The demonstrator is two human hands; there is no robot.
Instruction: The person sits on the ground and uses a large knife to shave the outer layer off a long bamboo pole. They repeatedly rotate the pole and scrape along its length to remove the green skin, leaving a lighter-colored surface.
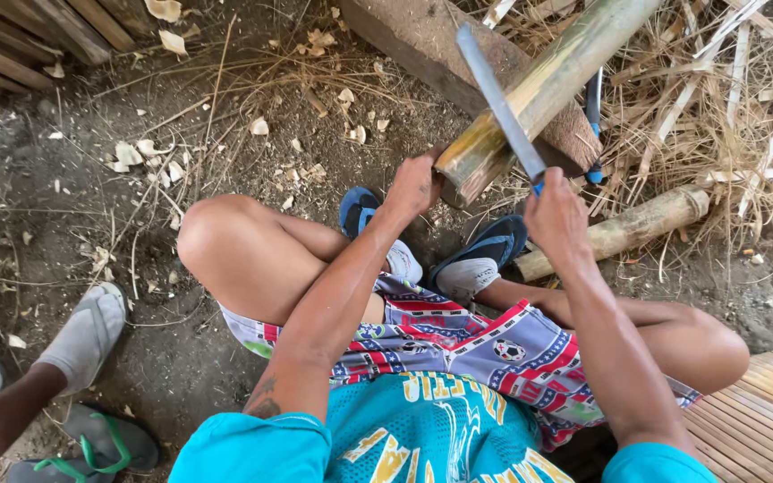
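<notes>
Nearest, patterned shorts [485, 344] and a turquoise shirt [422, 434]; a slatted bamboo platform [762, 402] at the right edge. Another person's foot in a grey sock [87, 335] stands left, on bare dirt [91, 224] strewn with chips. 2 blue sandals [485, 250] lie beyond the knees. Left hand [413, 186] clasps the near end of a green-yellow bamboo pole [539, 94], which slants up across a brown log [440, 45]. Right hand [555, 215] is clenched around the handle of a long knife [498, 103], blade laid against the pole. A second bamboo piece [624, 231] lies just right; dry splits [726, 80] piled farthest.
</notes>
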